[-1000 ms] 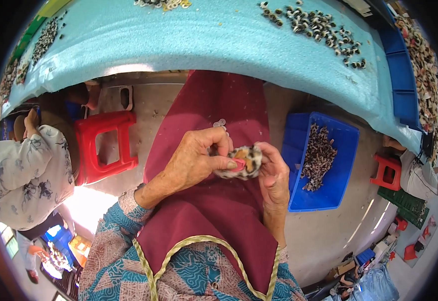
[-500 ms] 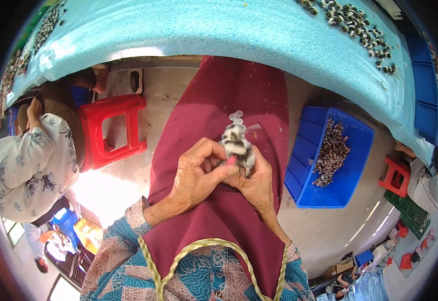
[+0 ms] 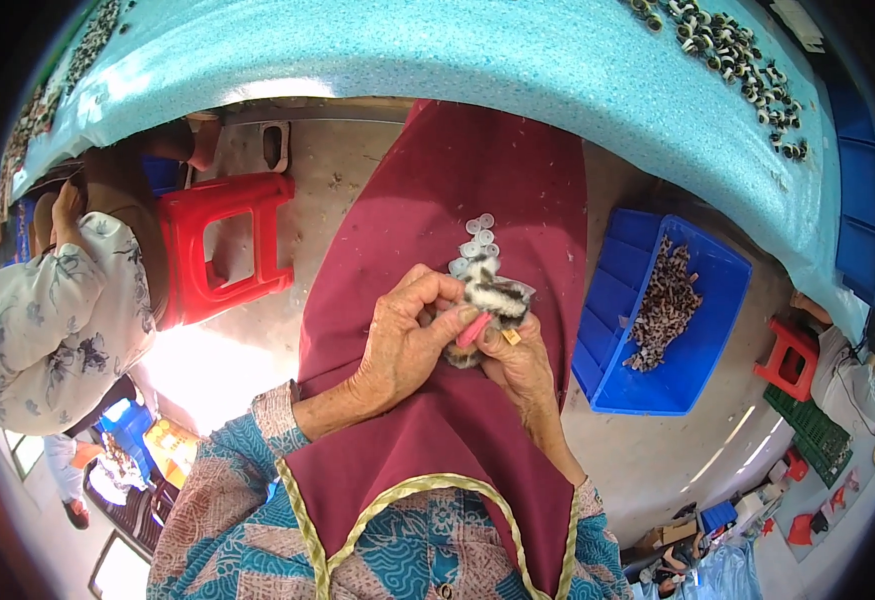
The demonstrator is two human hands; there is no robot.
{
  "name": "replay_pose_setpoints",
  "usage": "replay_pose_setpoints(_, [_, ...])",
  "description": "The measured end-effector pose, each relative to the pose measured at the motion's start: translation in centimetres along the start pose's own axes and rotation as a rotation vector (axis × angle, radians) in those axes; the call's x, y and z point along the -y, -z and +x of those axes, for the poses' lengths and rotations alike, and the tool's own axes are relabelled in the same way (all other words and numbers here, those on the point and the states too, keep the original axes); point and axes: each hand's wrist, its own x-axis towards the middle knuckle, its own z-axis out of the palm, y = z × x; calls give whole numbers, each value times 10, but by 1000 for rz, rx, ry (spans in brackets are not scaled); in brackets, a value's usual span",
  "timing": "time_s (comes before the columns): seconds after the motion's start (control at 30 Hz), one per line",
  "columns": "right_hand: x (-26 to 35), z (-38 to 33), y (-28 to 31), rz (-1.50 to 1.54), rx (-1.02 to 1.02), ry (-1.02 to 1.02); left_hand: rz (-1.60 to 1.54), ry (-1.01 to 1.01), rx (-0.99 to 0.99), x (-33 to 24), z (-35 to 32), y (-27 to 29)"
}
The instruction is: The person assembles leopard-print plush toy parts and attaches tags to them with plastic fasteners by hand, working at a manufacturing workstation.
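Note:
Over my lap, both hands are closed on a small furry plush piece [image 3: 497, 298] with black, white and greyish patches. My left hand [image 3: 409, 335] pinches its left side between thumb and fingers. Beside the left thumb tip is a pink piece [image 3: 473, 329]; whether it is worn on the finger or part of the plush I cannot tell. My right hand [image 3: 519, 365] grips the plush from the right and below, with a small yellow piece [image 3: 511, 337] at its thumb. Just beyond the plush, several translucent plastic discs [image 3: 483, 237] lie on my dark red apron [image 3: 387, 250].
A table with a light blue cover [image 3: 377, 60] spans the far side, bearing several black-and-white small parts [image 3: 732, 55]. At right on the floor stands a blue bin [image 3: 712, 345] of brownish furry pieces [image 3: 665, 305]. A red stool [image 3: 182, 255] and a seated person [image 3: 67, 310] are at left.
The plush has been turned and tilted in my hands, and its yellow piece now shows. More of the translucent discs are uncovered. My hands have shifted slightly to the right.

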Motion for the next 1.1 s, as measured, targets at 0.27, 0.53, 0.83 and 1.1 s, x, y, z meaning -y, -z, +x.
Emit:
replay_pose_setpoints(0.27, [14, -4, -14, -324, -103, 13, -209, 222, 126, 6, -2, 9])
replay_pose_setpoints(0.53, [18, -10, -36, -512, -199, 52, -686, 361, 183, 12, -13, 13])
replay_pose_setpoints(0.83, [13, -7, -33, -809, -258, 141, -67, -9, 40, 3, -20, 15])
replay_pose_setpoints(1.1, [7, -8, -16, -104, -86, -64, 33, 95, 79, -5, -18, 6])
